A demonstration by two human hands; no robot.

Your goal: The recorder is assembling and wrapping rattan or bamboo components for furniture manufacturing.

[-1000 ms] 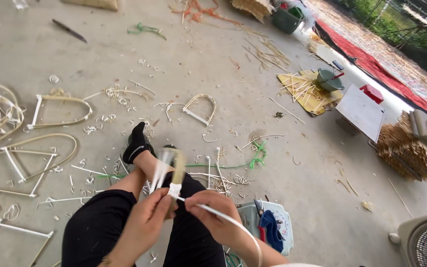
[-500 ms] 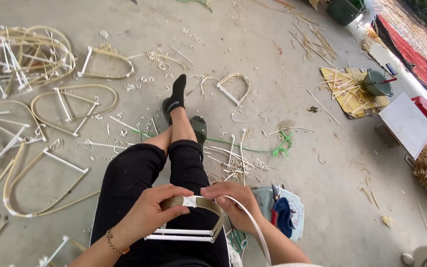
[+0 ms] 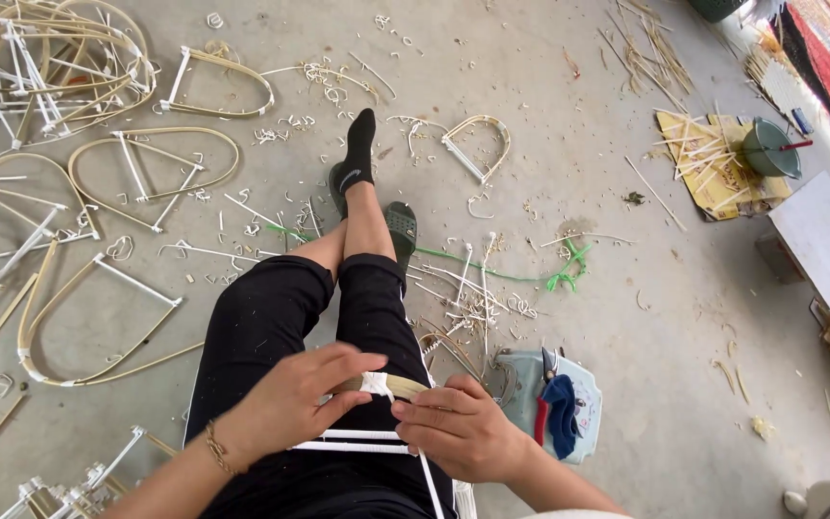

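Note:
I sit on a concrete floor with my legs stretched out, in black trousers. A bent cane frame piece (image 3: 405,386) lies across my lap, wound with white plastic strip (image 3: 375,383) at one spot. My left hand (image 3: 292,397) holds the frame from the left, fingers over the white binding. My right hand (image 3: 458,429) grips the frame's right side and pinches a white strip (image 3: 430,477) that runs down toward me. White crossbars (image 3: 353,440) of the frame show between my hands.
Several finished arched cane frames (image 3: 151,171) with white bars lie scattered to the left. Cane offcuts and a green cord (image 3: 530,276) litter the floor ahead. A pale blue stool (image 3: 583,408) with a blue cloth stands at my right. Cardboard, a green bucket (image 3: 768,146) and a white board are far right.
The view has tilted down and left. The frame, held upright in front of me a second ago, now lies flat across my lap with both hands on the white binding.

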